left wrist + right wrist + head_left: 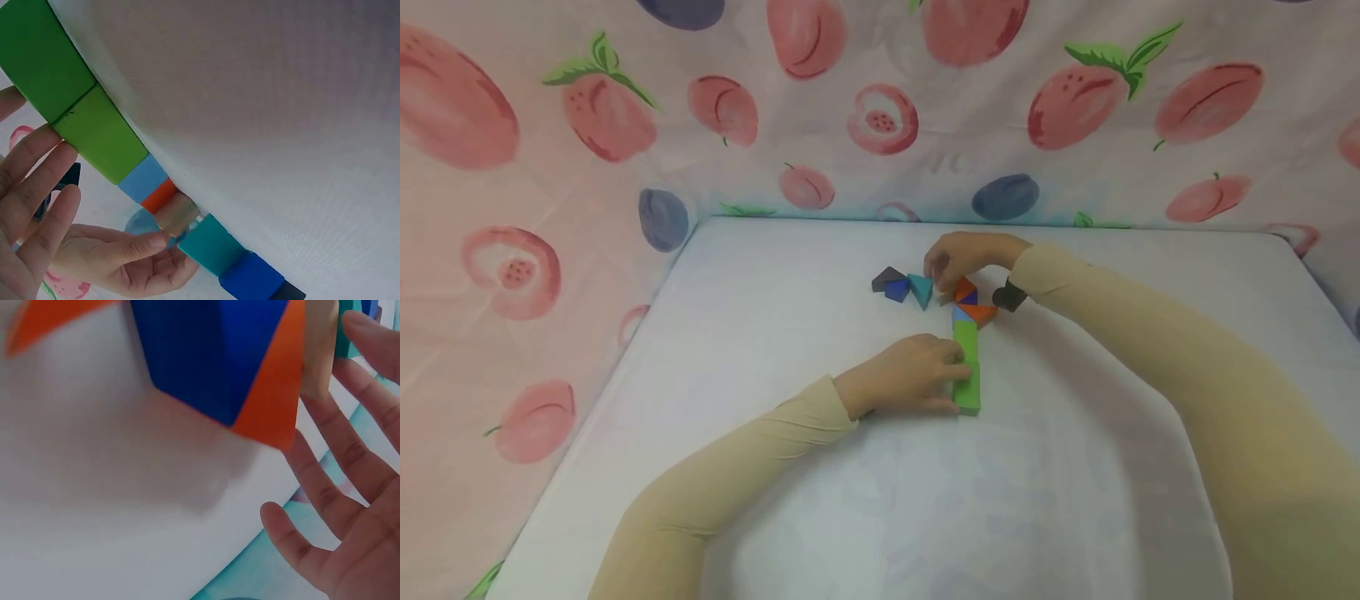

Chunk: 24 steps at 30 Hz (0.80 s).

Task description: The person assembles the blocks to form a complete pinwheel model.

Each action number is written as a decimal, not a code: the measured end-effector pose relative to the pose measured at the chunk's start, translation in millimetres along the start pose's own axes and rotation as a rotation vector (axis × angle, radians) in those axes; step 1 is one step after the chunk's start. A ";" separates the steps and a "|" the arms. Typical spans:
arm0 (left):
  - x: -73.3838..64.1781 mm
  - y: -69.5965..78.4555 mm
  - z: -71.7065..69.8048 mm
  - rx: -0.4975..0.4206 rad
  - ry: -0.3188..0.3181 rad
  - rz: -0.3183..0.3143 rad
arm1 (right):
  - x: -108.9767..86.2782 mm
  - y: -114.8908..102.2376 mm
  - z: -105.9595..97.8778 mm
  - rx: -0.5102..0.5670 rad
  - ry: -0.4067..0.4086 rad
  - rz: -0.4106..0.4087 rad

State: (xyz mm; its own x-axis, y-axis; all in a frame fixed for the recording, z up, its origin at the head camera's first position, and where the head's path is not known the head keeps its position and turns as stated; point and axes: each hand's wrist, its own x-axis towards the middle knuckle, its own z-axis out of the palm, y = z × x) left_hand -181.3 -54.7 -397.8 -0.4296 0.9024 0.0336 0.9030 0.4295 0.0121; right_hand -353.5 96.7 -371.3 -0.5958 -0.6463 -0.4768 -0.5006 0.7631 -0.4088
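Note:
A row of coloured wooden blocks stands on the white table. My left hand (917, 372) rests its fingertips on two green blocks (967, 395), its fingers nearly straight in the left wrist view. Beyond the green blocks come a light blue block (142, 178), orange blocks (979, 314) and a dark blue block (194, 356). My right hand (962, 257) reaches over from the right, fingers spread, fingertips right at a tan block (319, 356). The tan block stands between an orange block and a teal triangular block (921, 289); the thumb is close to the teal one.
Left of the teal block are a blue block (897, 290) and a dark grey block (889, 277). A dark block (1010, 297) lies under the right sleeve (1052, 275). A fruit-patterned cloth (820, 158) rises behind the white table (760, 300).

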 end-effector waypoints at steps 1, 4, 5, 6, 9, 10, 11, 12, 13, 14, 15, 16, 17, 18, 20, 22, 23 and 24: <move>-0.1 -0.1 0.3 0.003 0.003 0.002 | 0.4 -0.8 0.9 0.005 0.007 -0.015; -0.5 -0.3 1.2 0.011 0.015 0.006 | 2.2 -4.0 3.6 -0.004 0.032 -0.069; -0.7 -0.4 1.6 0.015 0.019 0.008 | 3.0 -5.3 4.4 -0.008 0.037 -0.081; -0.8 -0.6 2.0 0.020 0.024 0.010 | 3.9 -6.7 5.1 -0.014 0.044 -0.097; -1.0 -0.9 2.7 0.029 0.035 0.015 | 7.1 -11.1 6.8 -0.034 0.061 -0.122; -0.9 -0.8 2.7 0.031 0.037 0.017 | 7.9 -12.1 7.2 -0.037 0.062 -0.123; -0.8 -0.7 2.7 0.032 0.038 0.018 | 8.6 -12.7 7.4 -0.043 0.066 -0.128; -0.7 -0.4 2.5 0.029 0.037 0.018 | 9.3 -12.7 7.6 -0.051 0.072 -0.136; -0.4 -0.2 2.4 0.025 0.035 0.017 | 9.6 -12.2 7.5 -0.052 0.069 -0.129; -0.2 0.0 2.4 0.021 0.031 0.016 | 9.5 -10.9 7.3 -0.046 0.062 -0.116; 0.0 0.3 2.3 0.017 0.026 0.014 | 8.8 -9.3 6.7 -0.042 0.058 -0.098; 0.2 0.5 2.2 0.013 0.019 0.011 | 7.7 -7.2 5.8 -0.037 0.052 -0.073; 0.5 0.8 2.0 0.007 0.012 0.008 | 6.4 -4.9 4.7 -0.028 0.050 -0.049; 0.7 1.0 1.7 0.002 0.005 0.005 | 4.8 -2.5 3.5 -0.017 0.045 -0.023; 0.9 1.1 1.1 -0.004 -0.010 -0.002 | 1.0 2.0 0.9 -0.002 0.040 0.001; 1.0 1.2 0.0 -0.012 -0.025 -0.009 | -2.2 5.1 -1.6 0.009 0.038 -0.007; 1.0 1.1 -0.6 -0.014 -0.030 -0.012 | -3.4 6.1 -2.4 0.017 0.036 -0.024; 1.0 1.0 -1.0 -0.016 -0.034 -0.015 | -4.5 6.7 -3.2 0.021 0.033 -0.042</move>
State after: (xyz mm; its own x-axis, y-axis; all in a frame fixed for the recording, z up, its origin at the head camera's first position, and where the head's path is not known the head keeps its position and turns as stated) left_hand -180.9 -53.5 -396.8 -0.4426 0.8967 -0.0010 0.8963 0.4425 0.0284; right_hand -356.2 104.8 -369.5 -0.5948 -0.6770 -0.4334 -0.5128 0.7348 -0.4440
